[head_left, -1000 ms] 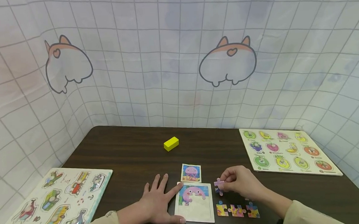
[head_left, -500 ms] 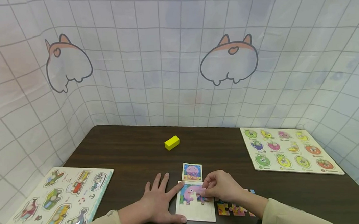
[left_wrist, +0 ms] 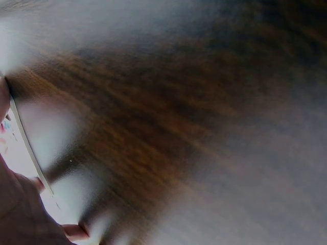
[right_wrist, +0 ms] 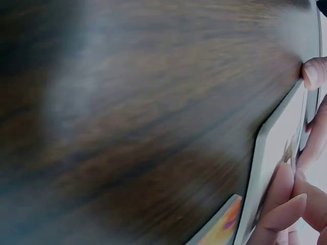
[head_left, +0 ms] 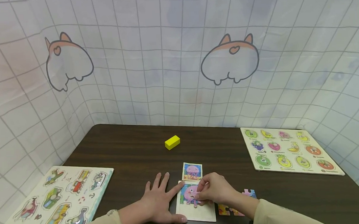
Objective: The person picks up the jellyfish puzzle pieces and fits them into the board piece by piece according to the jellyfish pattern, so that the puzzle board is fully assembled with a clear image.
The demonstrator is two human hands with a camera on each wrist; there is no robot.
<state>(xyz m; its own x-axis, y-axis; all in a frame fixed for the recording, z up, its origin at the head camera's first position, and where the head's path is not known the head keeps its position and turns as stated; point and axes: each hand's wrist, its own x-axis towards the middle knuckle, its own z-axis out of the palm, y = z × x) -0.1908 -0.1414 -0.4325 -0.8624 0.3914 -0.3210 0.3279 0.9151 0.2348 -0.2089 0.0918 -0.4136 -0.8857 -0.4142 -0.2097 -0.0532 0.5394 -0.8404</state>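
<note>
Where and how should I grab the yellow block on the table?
Probably pinch the yellow block across its two long sides, near the middle, coming from above. It's oblong, lies flat on the dark table, and stands apart from everything else, with nothing over it.

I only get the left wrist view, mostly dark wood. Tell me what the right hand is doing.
Observer: The right hand pinches a puzzle piece over the puzzle board.

Operator: Report what lies just beyond the puzzle board.

Observer: A small picture card, pink and blue, at its far edge.

Operator: Now cover the side to the right of the puzzle board.

Observer: Loose pieces lie there, partly hidden by the right forearm.
</note>
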